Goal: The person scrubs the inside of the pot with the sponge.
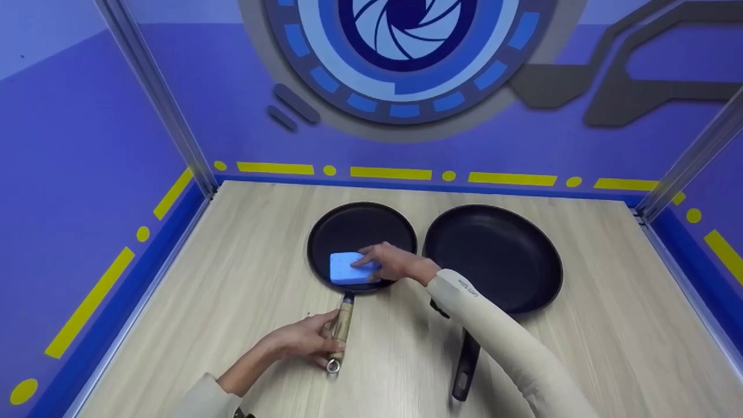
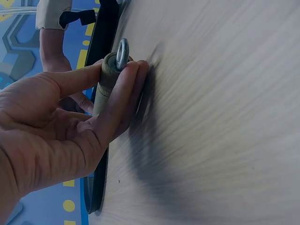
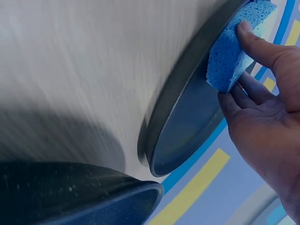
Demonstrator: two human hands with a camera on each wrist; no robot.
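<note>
A small, shallow black pan (image 1: 363,223) lies on the table, its light wooden handle (image 1: 343,322) pointing toward me. My left hand (image 1: 305,338) grips that handle close to the metal ring (image 2: 122,54) at its end, fingers and thumb on either side. Over the near part of the pan, my right hand (image 1: 392,261) holds a blue sponge (image 1: 345,268). In the right wrist view the thumb lies on one face of the sponge (image 3: 229,56) and the fingers on the other. Whether the sponge touches the pan's bottom I cannot tell.
To the right stands a larger, deeper black frying pan (image 1: 493,249), its black handle (image 1: 466,366) toward me. My right forearm crosses above its near left side. Blue printed walls (image 1: 232,128) enclose the wooden table (image 1: 244,255) at the back and sides.
</note>
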